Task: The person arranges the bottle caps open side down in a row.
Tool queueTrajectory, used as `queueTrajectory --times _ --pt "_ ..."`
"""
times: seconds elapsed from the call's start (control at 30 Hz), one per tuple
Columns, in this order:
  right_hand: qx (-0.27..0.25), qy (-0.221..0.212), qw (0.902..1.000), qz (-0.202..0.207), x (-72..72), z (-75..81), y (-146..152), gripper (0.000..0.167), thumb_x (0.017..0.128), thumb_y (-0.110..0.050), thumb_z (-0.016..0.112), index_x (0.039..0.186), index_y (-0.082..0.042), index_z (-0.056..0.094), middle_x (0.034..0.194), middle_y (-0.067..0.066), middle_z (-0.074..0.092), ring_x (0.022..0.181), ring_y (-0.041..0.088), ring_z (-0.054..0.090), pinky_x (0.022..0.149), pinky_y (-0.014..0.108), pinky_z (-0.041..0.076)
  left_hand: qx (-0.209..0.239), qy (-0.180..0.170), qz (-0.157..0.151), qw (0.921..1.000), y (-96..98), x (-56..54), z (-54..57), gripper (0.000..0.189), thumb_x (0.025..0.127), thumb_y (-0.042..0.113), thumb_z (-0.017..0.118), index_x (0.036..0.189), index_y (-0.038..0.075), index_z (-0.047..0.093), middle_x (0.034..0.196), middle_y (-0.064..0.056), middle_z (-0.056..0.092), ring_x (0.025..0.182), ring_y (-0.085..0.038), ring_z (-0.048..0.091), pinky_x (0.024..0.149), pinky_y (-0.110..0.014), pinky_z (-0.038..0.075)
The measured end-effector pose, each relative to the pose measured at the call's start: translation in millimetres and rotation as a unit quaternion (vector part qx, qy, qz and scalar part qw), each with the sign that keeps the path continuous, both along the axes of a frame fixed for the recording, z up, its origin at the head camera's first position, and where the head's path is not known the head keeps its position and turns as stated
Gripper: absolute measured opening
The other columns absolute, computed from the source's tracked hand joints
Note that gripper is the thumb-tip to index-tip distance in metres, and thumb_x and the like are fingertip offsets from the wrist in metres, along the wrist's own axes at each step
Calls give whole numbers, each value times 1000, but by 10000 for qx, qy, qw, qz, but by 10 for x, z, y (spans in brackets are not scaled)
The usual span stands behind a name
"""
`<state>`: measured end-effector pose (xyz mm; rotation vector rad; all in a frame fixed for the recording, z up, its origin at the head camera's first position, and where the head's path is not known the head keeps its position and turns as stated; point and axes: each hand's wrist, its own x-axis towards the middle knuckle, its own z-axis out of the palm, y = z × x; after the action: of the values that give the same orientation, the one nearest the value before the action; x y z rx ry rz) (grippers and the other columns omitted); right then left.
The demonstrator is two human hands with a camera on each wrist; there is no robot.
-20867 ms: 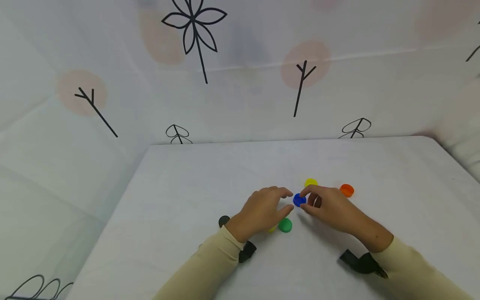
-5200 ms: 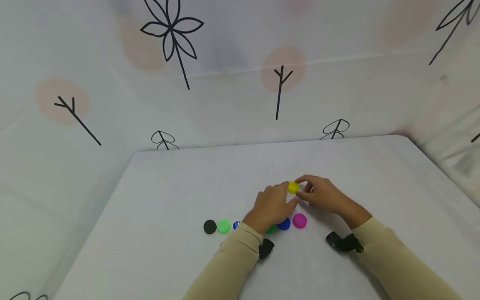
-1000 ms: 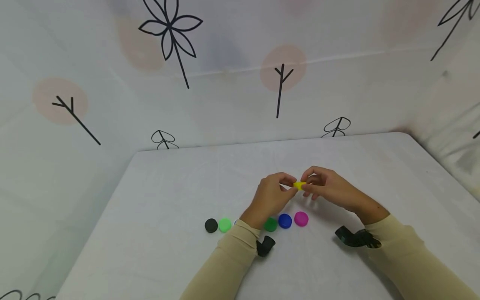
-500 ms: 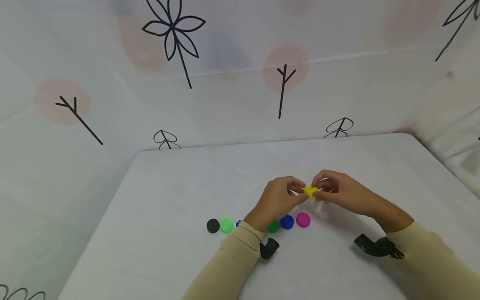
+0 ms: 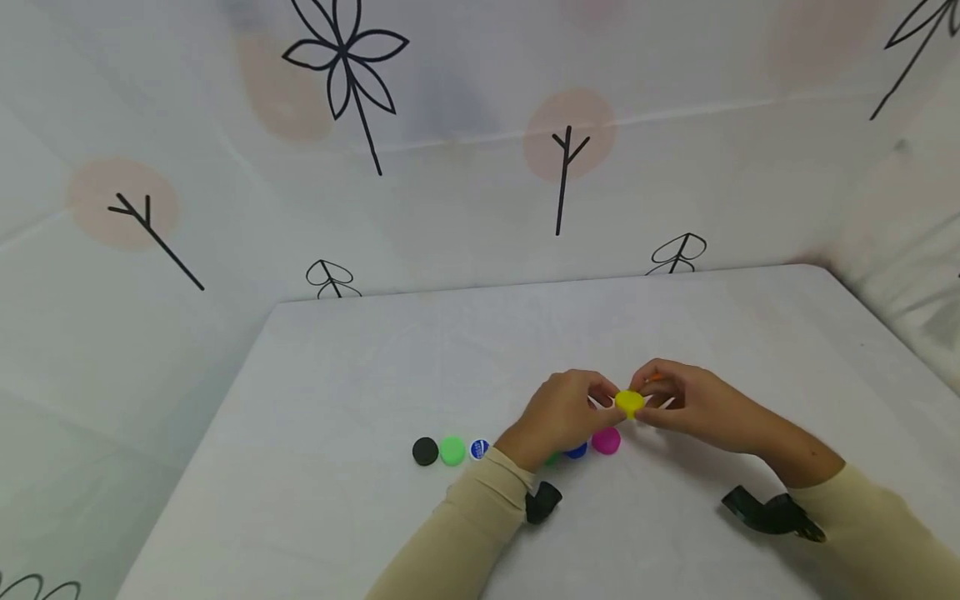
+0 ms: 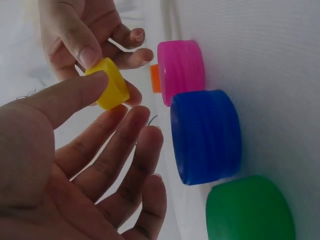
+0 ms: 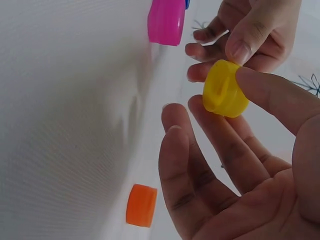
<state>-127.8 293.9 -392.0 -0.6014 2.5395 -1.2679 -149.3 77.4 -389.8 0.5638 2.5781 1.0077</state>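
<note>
A yellow bottle cap (image 5: 629,404) is held between both hands just above the table. My left hand (image 5: 558,417) pinches one side of it between thumb and forefinger. On the opposite side my right hand (image 5: 690,404) pinches it too, thumb on top. In the right wrist view the yellow cap (image 7: 225,92) shows its hollow side. Just below the hands sits a magenta cap (image 5: 606,441), beside a blue cap (image 6: 207,137) and a dark green cap (image 6: 250,210). The left hand partly hides these last two in the head view.
Further left in the row lie a black cap (image 5: 425,452), a light green cap (image 5: 452,451) and a blue-and-white cap (image 5: 480,450). An orange cap (image 7: 141,205) stands on the white tablecloth (image 5: 337,375), mostly hidden behind the right hand in the head view.
The caps, scattered at first, now stand mostly in a row. The yellow cap was picked up off the table; within the last second both hands moved it right and nearer, tilting it face-up.
</note>
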Motion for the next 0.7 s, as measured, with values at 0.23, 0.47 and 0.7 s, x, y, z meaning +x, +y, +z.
queueTrajectory --times 0.23,0.47,0.7 --pt "113 146 9998 111 34 -60 12 30 89 -19 76 114 -8 62 101 1 73 86 6 67 77 23 57 -412 191 -208 9988 18 41 -46 22 91 36 73 110 25 74 100 13 71 83 -3 58 73 -20 48" --pt "461 47 9989 93 38 -81 28 29 87 -24 79 109 -10 67 92 -4 68 82 5 63 76 22 56 -688 434 -409 9958 47 70 -44 24 90 34 75 112 25 74 102 14 71 89 -3 59 79 -21 46" --pt "723 12 9973 157 38 -80 39 27 84 -27 80 104 -13 69 84 -7 64 78 3 57 73 22 54 -845 674 -685 9918 58 88 -79 22 91 33 74 112 27 75 104 16 71 91 -1 60 81 -20 46"
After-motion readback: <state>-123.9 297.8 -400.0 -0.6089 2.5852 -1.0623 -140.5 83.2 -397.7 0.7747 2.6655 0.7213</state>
